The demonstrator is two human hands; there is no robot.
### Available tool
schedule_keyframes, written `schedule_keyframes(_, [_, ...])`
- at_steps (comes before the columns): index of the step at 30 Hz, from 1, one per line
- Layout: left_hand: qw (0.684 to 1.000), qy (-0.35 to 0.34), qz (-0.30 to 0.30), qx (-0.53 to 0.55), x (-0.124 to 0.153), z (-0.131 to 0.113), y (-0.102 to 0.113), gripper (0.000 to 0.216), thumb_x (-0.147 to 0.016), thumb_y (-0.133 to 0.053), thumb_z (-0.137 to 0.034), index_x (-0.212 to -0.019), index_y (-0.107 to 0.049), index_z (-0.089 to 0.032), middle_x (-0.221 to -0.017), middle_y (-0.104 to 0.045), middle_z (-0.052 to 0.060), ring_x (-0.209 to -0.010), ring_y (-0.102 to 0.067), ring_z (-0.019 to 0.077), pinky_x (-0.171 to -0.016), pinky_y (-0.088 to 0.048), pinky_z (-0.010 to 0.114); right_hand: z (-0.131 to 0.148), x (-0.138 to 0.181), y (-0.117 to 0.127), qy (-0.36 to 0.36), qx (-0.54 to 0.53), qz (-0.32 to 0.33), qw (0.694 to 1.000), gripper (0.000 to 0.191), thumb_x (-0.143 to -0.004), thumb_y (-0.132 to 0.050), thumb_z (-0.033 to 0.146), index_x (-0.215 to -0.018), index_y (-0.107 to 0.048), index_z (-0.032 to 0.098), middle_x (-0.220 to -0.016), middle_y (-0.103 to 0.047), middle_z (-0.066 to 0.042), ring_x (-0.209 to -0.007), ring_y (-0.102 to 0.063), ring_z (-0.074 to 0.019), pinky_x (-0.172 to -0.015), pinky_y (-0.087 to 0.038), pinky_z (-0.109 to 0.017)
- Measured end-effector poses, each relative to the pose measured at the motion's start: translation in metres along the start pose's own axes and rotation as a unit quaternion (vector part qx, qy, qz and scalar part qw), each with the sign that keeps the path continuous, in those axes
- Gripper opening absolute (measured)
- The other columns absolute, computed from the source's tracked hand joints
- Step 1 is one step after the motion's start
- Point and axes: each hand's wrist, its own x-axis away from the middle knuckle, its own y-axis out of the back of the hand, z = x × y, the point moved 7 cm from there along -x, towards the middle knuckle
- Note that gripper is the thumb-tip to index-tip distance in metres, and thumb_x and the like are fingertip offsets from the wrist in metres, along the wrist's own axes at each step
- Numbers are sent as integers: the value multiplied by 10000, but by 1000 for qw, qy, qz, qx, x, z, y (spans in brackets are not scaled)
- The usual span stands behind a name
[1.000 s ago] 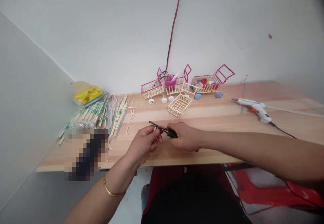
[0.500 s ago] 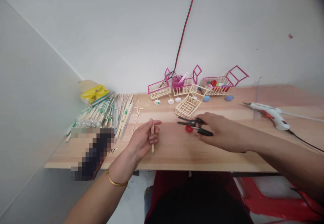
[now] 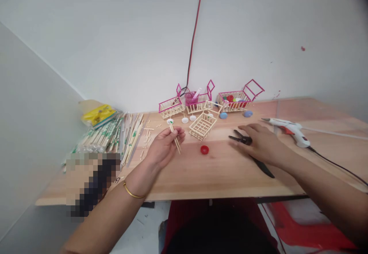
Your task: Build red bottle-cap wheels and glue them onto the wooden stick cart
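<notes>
Pale wall (image 3: 129, 47) rises behind the far edge of the wooden table (image 3: 201, 181). Near its far left corner, wrapped chopsticks (image 3: 97, 137) carry green print too small for me to read; the yellow packet (image 3: 99, 114) on them has dark marks I can't make out either. A few dark strokes (image 3: 117, 180), like handwriting, sit near the left end of the front edge, also illegible.

My left hand (image 3: 162, 146) pinches two short sticks (image 3: 177, 145) above the table, left of its middle; half a second ago they stood upright, and now they tilt. My right hand (image 3: 263, 143) has shifted with the pliers (image 3: 244, 140) toward the table's right edge. Its fingers stretch over them, jaws parted; I can't tell whether it grips. Their move leaves the red ring (image 3: 202, 150) uncovered, between my hands, nearer the front edge than the unpainted cart (image 3: 202, 125).
</notes>
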Motion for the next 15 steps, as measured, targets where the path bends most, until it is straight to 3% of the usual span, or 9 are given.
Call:
schedule_keyframes(2, [1000,-21,-21,-11,-5,-2,0,132,-701,-735,-128,-823,-688,-110,-842,-663,42,-794,-624,109,-906,-476,310,25,-7,12,57,-96,-9,994,481,-848,-490,498,-1159,-605,150,-1177,-633,-158,-1068,-587,-306,-902,-455,-433])
schedule_keyframes(4, [998,-35,-38,-18,-9,-6,-1,145,-684,-757,-155,-812,-697,-124,-811,-653,15,-751,-601,89,-877,-483,300,52,-15,20,84,-188,11,978,324,-879,-469,405,-1033,-651,185,-1002,-699,-92,-880,-642,-227,-779,-490,-355])
schedule_keyframes(7, [997,-50,-44,-27,-15,-12,-10,186,-672,-775,-212,-829,-711,-136,-741,-635,-7,-664,-558,67,-724,-479,228,92,-23,30,133,-270,3,954,231,-886,-479,335,-916,-665,200,-842,-701,-40,-736,-617,-164,-675,-468,-288])
schedule_keyframes(9, [998,-55,-30,-23,-18,-16,-20,212,-658,-783,-214,-843,-718,-133,-690,-620,-17,-605,-524,52,-618,-438,184,112,-26,30,154,-311,6,938,210,-882,-502,320,-951,-653,191,-815,-692,-35,-713,-608,-147,-664,-460,-268])
schedule_keyframes(12, [999,-48,4,-5,-23,-15,-32,232,-651,-788,-205,-856,-717,-123,-631,-584,-30,-551,-482,35,-573,-414,168,126,-29,18,147,-388,42,909,244,-871,-542,344,-1023,-617,169,-849,-688,-44,-738,-617,-143,-672,-463,-256])
schedule_keyframes(15, [999,-28,36,-9,-27,-5,-37,234,-655,-790,-215,-853,-711,-118,-615,-569,-28,-547,-495,40,-584,-437,183,128,-32,3,133,-440,77,885,221,-879,-537,354,-964,-611,164,-774,-654,-17,-673,-585,-126,-628,-443,-240])
